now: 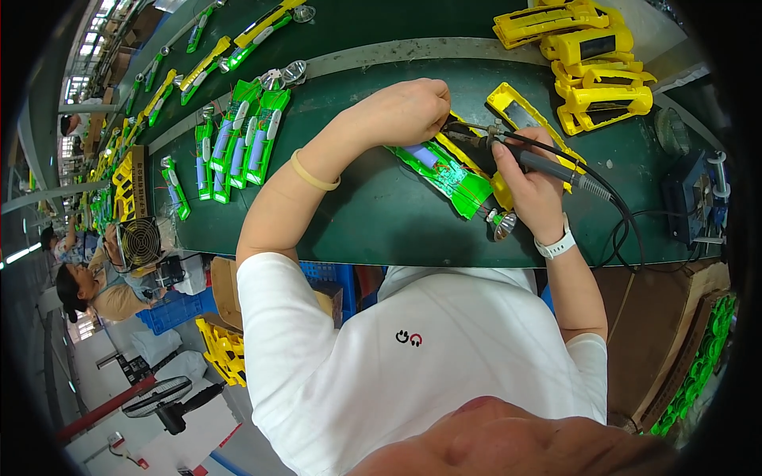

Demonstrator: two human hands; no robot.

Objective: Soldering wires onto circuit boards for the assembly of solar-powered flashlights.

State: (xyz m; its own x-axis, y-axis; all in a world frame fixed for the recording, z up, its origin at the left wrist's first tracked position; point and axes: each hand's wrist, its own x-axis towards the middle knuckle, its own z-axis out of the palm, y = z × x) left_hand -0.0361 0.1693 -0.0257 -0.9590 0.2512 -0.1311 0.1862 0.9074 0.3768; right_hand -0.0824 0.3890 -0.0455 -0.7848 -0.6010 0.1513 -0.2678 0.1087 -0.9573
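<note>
In front of me on the dark green bench lies an open green lamp housing (464, 190) with a light purple battery cell (422, 155), a circuit board and thin wires. A silvery reflector (502, 225) hangs off its near end by wires. My right hand (533, 186) grips a soldering iron (559, 168), its tip pointing left toward my left hand. Over the housing's far end, my left hand (413, 115) has its fingers pinched together; what they hold is hidden. Yellow casing parts (460, 155) lie beside the green housing, partly under the iron.
Another yellow casing (516, 107) lies just beyond my right hand. Yellow shells (595, 67) are piled at the far right, near a blue soldering station (689, 198) with a trailing black cable. Several green housings (246, 135) stand left. Co-workers (103, 285) sit farther left.
</note>
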